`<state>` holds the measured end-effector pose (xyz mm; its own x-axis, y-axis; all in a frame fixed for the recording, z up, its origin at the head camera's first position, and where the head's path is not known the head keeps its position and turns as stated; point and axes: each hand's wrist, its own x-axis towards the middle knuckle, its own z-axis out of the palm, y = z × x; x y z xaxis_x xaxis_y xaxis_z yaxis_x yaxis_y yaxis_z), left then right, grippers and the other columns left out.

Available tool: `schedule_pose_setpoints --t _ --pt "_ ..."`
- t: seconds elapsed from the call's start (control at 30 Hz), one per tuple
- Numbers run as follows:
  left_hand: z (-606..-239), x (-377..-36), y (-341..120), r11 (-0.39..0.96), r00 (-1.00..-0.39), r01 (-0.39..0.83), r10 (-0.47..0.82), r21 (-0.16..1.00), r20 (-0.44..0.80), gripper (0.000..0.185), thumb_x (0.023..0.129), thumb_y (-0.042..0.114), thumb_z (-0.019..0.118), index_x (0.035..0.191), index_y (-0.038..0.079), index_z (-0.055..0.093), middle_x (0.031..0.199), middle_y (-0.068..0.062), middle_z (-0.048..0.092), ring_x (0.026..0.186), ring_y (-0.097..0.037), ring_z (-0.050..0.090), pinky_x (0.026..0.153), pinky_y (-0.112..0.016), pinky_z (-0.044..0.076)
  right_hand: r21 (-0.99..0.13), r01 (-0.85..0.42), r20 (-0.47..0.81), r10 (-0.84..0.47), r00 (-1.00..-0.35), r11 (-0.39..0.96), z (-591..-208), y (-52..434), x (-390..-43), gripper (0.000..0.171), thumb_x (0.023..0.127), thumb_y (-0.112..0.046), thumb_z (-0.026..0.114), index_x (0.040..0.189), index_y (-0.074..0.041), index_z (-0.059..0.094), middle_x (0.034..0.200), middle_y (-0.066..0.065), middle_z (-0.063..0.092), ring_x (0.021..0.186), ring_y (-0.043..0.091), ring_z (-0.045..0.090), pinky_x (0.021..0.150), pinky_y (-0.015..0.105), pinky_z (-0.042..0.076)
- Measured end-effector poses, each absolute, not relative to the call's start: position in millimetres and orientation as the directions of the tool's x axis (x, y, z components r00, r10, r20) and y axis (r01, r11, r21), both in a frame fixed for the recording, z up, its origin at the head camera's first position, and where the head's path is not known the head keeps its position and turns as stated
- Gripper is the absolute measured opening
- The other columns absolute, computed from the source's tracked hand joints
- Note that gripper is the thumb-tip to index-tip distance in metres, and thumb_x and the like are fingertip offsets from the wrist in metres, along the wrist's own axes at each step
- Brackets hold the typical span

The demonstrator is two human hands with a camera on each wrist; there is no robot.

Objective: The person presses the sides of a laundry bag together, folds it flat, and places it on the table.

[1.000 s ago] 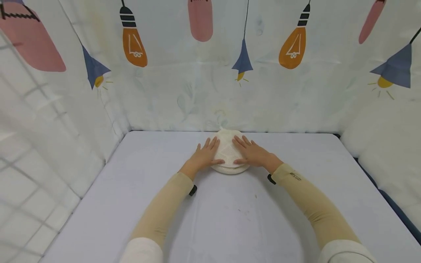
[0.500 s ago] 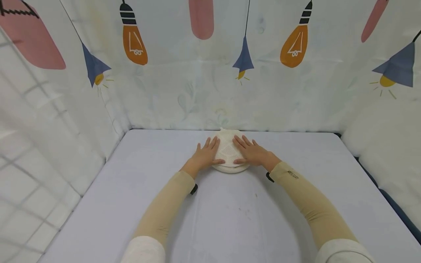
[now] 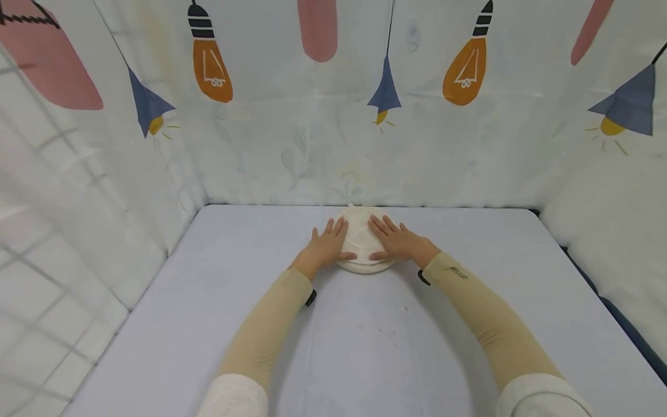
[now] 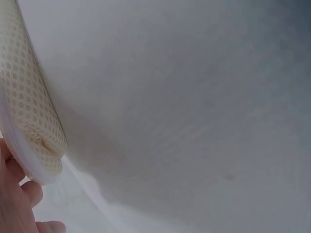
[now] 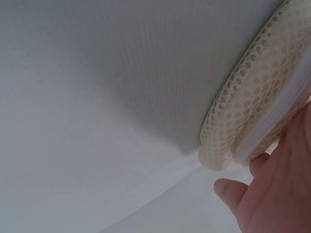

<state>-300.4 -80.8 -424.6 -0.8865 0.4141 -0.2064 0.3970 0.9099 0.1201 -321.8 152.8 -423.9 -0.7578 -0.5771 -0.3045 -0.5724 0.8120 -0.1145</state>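
Observation:
A cream mesh bag (image 3: pixel 363 240), roundish and flattened, lies at the table's far edge. My left hand (image 3: pixel 324 248) rests on its left side with the fingers spread and straight. On its right side lies my right hand (image 3: pixel 400 242), fingers likewise extended. In the left wrist view the mesh (image 4: pixel 29 92) and a pale band along it show beside the left fingers (image 4: pixel 14 189). The right wrist view has the mesh edge (image 5: pixel 243 107) with a whitish zipper-like strip next to the right hand (image 5: pixel 277 194). What the bag holds, if anything, is hidden.
The table (image 3: pixel 208 278) has a white cover with a few small specks near the middle. A white curtain (image 3: pixel 292 139) printed with lamps and bulbs hangs right behind the far edge. More white fabric (image 3: pixel 615 231) borders the right side.
Both hands stay on the bag in nearly the same place. The forearms have shifted slightly inward, and the head view has tilted a little.

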Motion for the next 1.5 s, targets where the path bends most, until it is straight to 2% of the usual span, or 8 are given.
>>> schedule_pose_setpoints --t 0.27,0.6,1.17,1.37,1.5 --pt "-426.7 -302.5 -82.6 0.911 -0.887 0.389 0.41 0.137 -0.212 0.098 0.101 0.061 0.05 0.164 0.002 0.003 0.171 -0.013 0.0 0.156 -0.035 -0.001 0.119 -0.068 0.012 -0.148 -0.557 -0.324 -0.572 -0.753 0.817 -419.5 148.5 -321.5 0.097 0.105 -0.055 0.049 0.163 -0.003 -0.008 0.17 0.014 -0.016 0.154 0.039 -0.013 0.119 0.067 0.009" --pt "-428.3 -304.9 -81.6 0.91 -0.881 0.392 0.414 0.14 -0.23 0.099 0.101 0.062 0.049 0.164 0.003 0.002 0.171 -0.013 -0.002 0.156 -0.035 -0.002 0.119 -0.068 0.011 -0.133 -0.543 -0.359 -0.551 -0.753 0.829 -419.3 147.3 -322.4 0.097 0.104 -0.057 0.048 0.163 -0.005 -0.01 0.17 0.011 -0.018 0.154 0.037 -0.014 0.12 0.067 0.009" --pt "-428.2 -308.7 -86.0 0.906 -0.883 0.382 0.416 0.182 -0.217 0.099 0.1 0.061 0.052 0.165 0.005 0.002 0.172 -0.01 -0.002 0.156 -0.034 -0.002 0.119 -0.068 0.011 -0.123 -0.588 -0.315 -0.593 -0.741 0.8 -413.2 149.9 -325.8 0.097 0.103 -0.058 0.049 0.164 -0.004 -0.003 0.171 0.013 -0.009 0.155 0.04 -0.004 0.121 0.063 0.011" --pt "-424.8 -309.8 -88.4 0.898 -0.877 0.399 0.433 0.185 -0.209 0.098 0.1 0.061 0.051 0.165 0.006 0.002 0.172 -0.009 -0.001 0.156 -0.034 -0.002 0.118 -0.07 0.011 -0.116 -0.621 -0.274 -0.626 -0.73 0.775 -405.7 154.7 -330.8 0.1 0.099 -0.06 0.056 0.165 -0.005 0.004 0.171 0.015 -0.003 0.154 0.042 0.002 0.12 0.063 0.016" --pt "-422.2 -309.7 -87.8 0.889 -0.871 0.414 0.45 0.196 -0.2 0.101 0.099 0.063 0.053 0.165 0.006 0.002 0.172 -0.009 0.0 0.156 -0.034 -0.002 0.118 -0.07 0.011 -0.115 -0.635 -0.26 -0.64 -0.723 0.764 -401.3 157.1 -336.5 0.108 0.094 -0.058 0.066 0.164 -0.003 0.004 0.17 0.018 -0.002 0.153 0.046 0.004 0.119 0.065 0.017"
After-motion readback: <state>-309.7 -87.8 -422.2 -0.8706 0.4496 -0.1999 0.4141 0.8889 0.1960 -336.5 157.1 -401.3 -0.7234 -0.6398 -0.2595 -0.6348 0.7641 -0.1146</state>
